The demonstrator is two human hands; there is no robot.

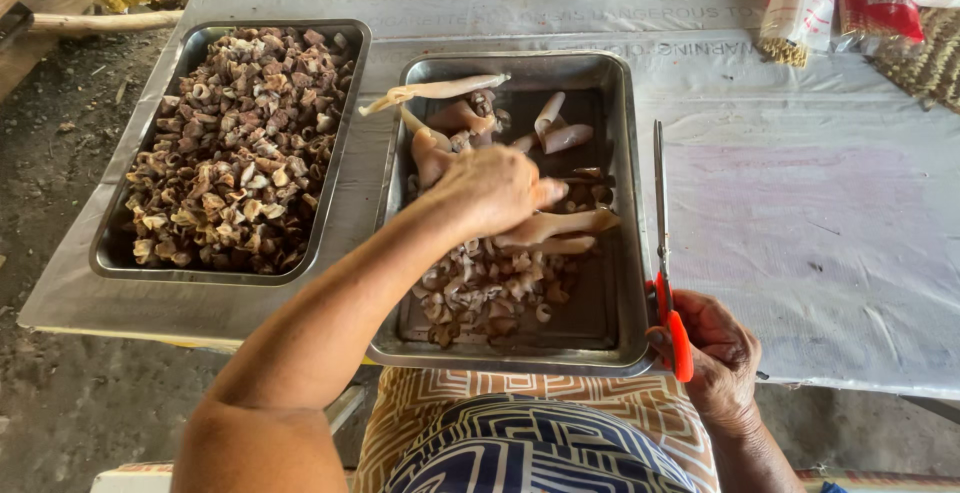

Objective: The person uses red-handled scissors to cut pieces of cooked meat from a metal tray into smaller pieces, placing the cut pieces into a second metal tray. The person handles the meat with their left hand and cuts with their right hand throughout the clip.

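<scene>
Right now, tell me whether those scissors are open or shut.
Shut. The scissors in the right hand show their blades together as one thin line beside the near tray.

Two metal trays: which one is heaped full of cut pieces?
The far-left tray, piled edge to edge with small brown cut pieces. The middle tray, where the left hand reaches, shows bare bottom and holds longer uncut strips.

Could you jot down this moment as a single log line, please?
left hand: grasping long meat strip in near tray | right hand: holding red-handled scissors, blades closed, beside tray | far tray: full of cut pieces
</scene>
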